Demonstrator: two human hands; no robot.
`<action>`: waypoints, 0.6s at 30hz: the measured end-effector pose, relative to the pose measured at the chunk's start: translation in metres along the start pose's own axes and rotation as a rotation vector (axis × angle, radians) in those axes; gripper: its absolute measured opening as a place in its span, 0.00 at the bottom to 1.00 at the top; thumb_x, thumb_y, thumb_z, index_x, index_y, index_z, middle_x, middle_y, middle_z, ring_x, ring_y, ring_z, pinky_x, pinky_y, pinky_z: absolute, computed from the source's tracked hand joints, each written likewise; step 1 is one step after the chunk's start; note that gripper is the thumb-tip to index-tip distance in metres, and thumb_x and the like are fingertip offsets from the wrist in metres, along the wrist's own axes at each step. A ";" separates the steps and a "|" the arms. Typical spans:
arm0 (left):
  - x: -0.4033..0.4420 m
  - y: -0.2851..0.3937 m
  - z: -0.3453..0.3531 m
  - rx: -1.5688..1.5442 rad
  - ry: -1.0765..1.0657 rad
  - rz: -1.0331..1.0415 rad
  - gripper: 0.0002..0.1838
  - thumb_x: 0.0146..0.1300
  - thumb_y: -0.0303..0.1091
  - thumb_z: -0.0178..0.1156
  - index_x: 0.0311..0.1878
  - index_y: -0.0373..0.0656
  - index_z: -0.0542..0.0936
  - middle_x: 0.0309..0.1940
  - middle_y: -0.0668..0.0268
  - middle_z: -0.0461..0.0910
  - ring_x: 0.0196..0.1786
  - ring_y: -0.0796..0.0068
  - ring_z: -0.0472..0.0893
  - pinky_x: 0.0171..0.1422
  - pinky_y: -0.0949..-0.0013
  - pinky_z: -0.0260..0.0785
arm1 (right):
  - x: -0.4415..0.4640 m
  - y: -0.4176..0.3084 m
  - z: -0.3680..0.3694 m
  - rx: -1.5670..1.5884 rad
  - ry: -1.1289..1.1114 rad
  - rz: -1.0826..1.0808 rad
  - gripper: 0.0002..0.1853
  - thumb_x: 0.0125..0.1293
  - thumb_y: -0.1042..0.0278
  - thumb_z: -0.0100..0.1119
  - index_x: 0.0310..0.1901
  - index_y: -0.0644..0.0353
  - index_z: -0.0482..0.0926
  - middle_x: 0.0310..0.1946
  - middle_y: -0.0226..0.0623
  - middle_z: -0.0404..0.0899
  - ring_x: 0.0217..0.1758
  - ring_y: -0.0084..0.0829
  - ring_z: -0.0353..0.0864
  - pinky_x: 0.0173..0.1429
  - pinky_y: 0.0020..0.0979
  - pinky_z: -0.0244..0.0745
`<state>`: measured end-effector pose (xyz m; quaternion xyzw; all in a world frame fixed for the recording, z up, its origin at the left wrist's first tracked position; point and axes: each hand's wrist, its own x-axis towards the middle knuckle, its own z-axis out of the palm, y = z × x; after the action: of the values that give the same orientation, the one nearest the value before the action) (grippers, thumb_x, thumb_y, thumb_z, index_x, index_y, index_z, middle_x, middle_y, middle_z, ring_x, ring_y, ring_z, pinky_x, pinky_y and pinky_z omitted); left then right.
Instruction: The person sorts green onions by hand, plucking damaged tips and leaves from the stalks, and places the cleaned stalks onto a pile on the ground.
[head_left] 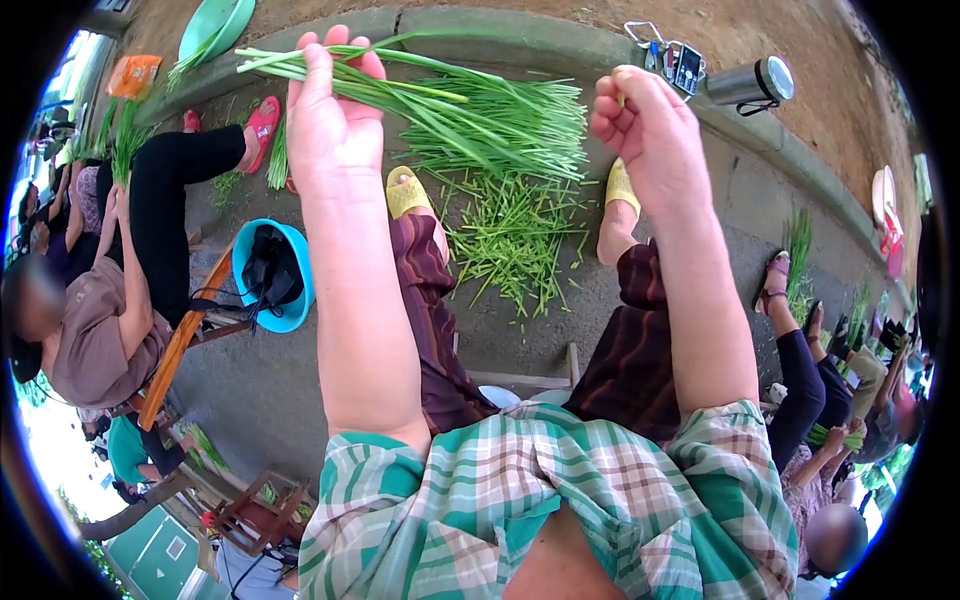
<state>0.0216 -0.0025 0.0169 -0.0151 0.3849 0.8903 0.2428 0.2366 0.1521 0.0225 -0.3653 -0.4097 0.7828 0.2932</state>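
Note:
My left hand (pixel 338 125) is closed round a bunch of long green chives (pixel 425 98). Their pale ends stick out to the left, and the green lengths reach right over a large pile of chives (pixel 520 125) on the ground. To the right of that pile, my right hand (pixel 655 130) is raised with thumb and fingers pinched together. A small yellowish bit shows at its fingertips, too small to name. Short cut pieces of chive (pixel 515 235) lie scattered between my feet, which wear yellow slippers (pixel 405 192).
Behind the pile runs a concrete kerb (pixel 520 35), with keys and a phone (pixel 688 70) and a steel flask (pixel 750 85) on it. At left are a blue bucket (pixel 305 300) holding something black, a wooden bench (pixel 175 365) and a seated person (pixel 100 320). More people sit at right.

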 end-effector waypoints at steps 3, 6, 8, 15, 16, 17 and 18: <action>0.008 0.007 -0.008 -0.044 0.049 0.043 0.14 0.68 0.33 0.60 0.55 0.45 0.71 0.49 0.58 0.79 0.47 0.59 0.79 0.47 0.58 0.80 | -0.005 -0.007 -0.007 0.018 -0.120 -0.008 0.08 0.69 0.67 0.57 0.45 0.61 0.78 0.35 0.32 0.82 0.35 0.19 0.80 0.43 0.24 0.79; 0.012 0.012 -0.012 -0.064 0.066 0.058 0.13 0.70 0.32 0.56 0.55 0.45 0.70 0.52 0.56 0.77 0.53 0.56 0.77 0.52 0.54 0.79 | -0.012 -0.009 -0.006 -0.037 -0.258 -0.011 0.11 0.71 0.69 0.55 0.50 0.62 0.79 0.36 0.31 0.82 0.35 0.18 0.80 0.44 0.22 0.79; 0.012 0.013 -0.013 -0.067 0.071 0.054 0.12 0.70 0.32 0.55 0.55 0.45 0.70 0.53 0.56 0.77 0.53 0.56 0.77 0.52 0.54 0.79 | -0.018 -0.007 0.001 -0.221 -0.417 0.142 0.11 0.71 0.69 0.54 0.50 0.62 0.81 0.36 0.30 0.82 0.35 0.17 0.80 0.44 0.21 0.79; 0.009 0.007 -0.009 -0.115 0.055 0.025 0.13 0.69 0.32 0.57 0.55 0.45 0.71 0.51 0.58 0.78 0.50 0.57 0.78 0.51 0.55 0.79 | -0.034 0.028 0.025 -0.472 -0.501 0.365 0.15 0.71 0.63 0.57 0.51 0.66 0.79 0.37 0.32 0.82 0.36 0.18 0.80 0.44 0.21 0.79; 0.008 0.005 -0.009 -0.129 0.045 0.018 0.13 0.68 0.32 0.60 0.53 0.45 0.72 0.49 0.58 0.78 0.47 0.58 0.79 0.49 0.57 0.80 | -0.035 0.034 0.024 -0.489 -0.514 0.386 0.16 0.72 0.61 0.57 0.53 0.65 0.79 0.38 0.31 0.82 0.38 0.18 0.80 0.46 0.21 0.79; 0.007 0.004 -0.008 -0.130 0.044 0.018 0.13 0.68 0.32 0.60 0.53 0.45 0.72 0.49 0.58 0.78 0.47 0.58 0.79 0.49 0.57 0.80 | -0.034 0.037 0.025 -0.502 -0.506 0.385 0.17 0.71 0.61 0.58 0.54 0.66 0.78 0.39 0.32 0.82 0.39 0.19 0.81 0.46 0.21 0.79; 0.007 0.003 -0.007 -0.129 0.034 0.013 0.14 0.68 0.32 0.60 0.53 0.45 0.72 0.49 0.58 0.78 0.47 0.58 0.79 0.49 0.57 0.80 | -0.034 0.038 0.026 -0.503 -0.506 0.385 0.17 0.71 0.61 0.58 0.54 0.66 0.78 0.39 0.32 0.82 0.39 0.19 0.81 0.46 0.21 0.79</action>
<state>0.0130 -0.0066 0.0122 -0.0431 0.3310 0.9144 0.2291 0.2284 0.0967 0.0117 -0.2916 -0.5718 0.7639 -0.0673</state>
